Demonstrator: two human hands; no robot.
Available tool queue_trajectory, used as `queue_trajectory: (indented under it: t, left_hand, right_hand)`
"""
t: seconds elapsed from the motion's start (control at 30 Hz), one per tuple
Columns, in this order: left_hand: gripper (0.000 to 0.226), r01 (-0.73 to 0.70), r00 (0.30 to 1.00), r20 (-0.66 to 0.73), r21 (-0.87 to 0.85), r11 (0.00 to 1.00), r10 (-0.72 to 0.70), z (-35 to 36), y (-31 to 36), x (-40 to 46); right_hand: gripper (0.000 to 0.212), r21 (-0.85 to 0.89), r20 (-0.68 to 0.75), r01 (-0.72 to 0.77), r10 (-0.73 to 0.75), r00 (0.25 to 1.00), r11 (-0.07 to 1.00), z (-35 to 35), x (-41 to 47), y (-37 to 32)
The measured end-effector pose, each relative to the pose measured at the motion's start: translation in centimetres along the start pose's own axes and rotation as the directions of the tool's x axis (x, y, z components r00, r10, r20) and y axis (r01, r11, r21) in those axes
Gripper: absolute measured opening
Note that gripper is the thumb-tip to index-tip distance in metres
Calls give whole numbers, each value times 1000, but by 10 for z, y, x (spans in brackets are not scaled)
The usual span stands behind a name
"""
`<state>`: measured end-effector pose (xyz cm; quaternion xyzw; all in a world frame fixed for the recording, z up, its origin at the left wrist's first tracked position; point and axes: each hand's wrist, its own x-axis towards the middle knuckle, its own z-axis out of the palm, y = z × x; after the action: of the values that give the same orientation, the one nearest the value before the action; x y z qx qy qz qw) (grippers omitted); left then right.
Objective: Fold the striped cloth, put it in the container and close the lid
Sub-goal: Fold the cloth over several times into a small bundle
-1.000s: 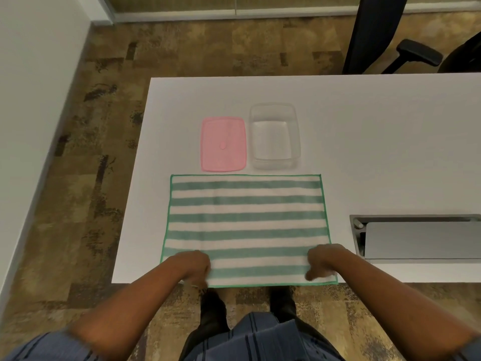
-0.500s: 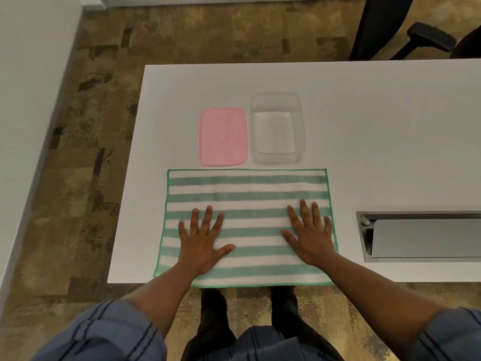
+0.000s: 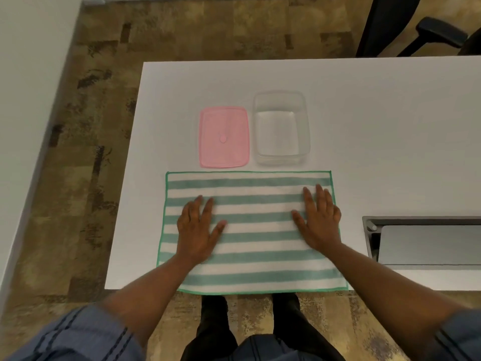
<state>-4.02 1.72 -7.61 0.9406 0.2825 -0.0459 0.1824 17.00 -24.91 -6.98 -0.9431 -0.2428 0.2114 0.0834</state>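
A green-and-white striped cloth (image 3: 255, 230) lies spread flat at the near edge of the white table (image 3: 377, 113), its near hem just over the edge. My left hand (image 3: 199, 229) rests palm down on the cloth's left half, fingers spread. On the right half my right hand (image 3: 318, 220) lies flat as well, close to the right hem. Beyond the cloth stands an empty clear plastic container (image 3: 281, 127), uncovered. Its pink lid (image 3: 223, 136) lies flat on the table just left of it.
A grey recessed cable tray (image 3: 426, 241) is set into the table at the right. Black office chairs (image 3: 426, 29) stand beyond the far edge. Patterned brown carpet and a white wall lie to the left.
Both hands went from curled at the cloth's near hem to lying flat on it, then slid farther up and slightly outward across the cloth.
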Motion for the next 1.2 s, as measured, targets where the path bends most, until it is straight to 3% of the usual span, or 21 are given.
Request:
queue_trajectory:
  t: [0.1,0.23,0.43,0.53,0.77,1.03,1.2]
  left_hand:
    - [55,-43,997,-73,-104,994,35,-17,-14,41]
    - [34,68,996,-45,-158,985,-76,-39,-28,77]
    - [74,169,971,183,-80,982,-152,-56,-39,109]
    - [74,134,973,189,-2,991,-131,-63,-37,117]
    - [23,75,997,26,-13,997,-74,-73,-43,111]
    - [24,-22,967,-256,-57,998,7,-114,-34,104]
    - [17,-48,956,-290,-33,998,36,-121,-32,76]
  right_hand:
    - [63,54,-38,-49,51,998,997,-23,39,1]
    - [56,26,1,-100,100,995,995,-47,72,1]
    - [55,-44,-16,-91,90,996,995,-62,86,3]
    - [46,-109,-19,-92,90,996,990,-62,89,8]
    - [22,-160,-123,-113,93,988,981,-72,80,5]
    - [29,-31,-447,-72,51,893,997,-113,74,-1]
    - [24,-65,-526,40,-69,848,997,-111,50,5]
